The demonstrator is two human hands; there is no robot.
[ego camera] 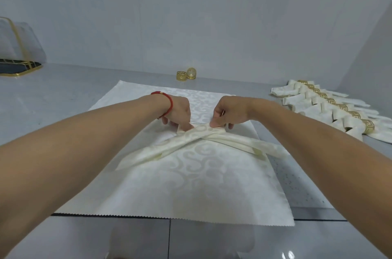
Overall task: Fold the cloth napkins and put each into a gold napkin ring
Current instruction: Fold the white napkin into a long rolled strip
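Flat along the tabletop's near edge lies a spread napkin [191,190]; on it my left hand [180,110] and right hand [227,112] pinch the folded napkin [191,142], mid-fold. Next it needs a gold ring [181,75] from the far edge.

- We see a cream napkin [191,173] with pale swirl damask.
- Gold rings [182,76] carry a key-fret pattern.
- A red bracelet [167,99] circles our left wrist.
- The countertop [63,93] is grey.
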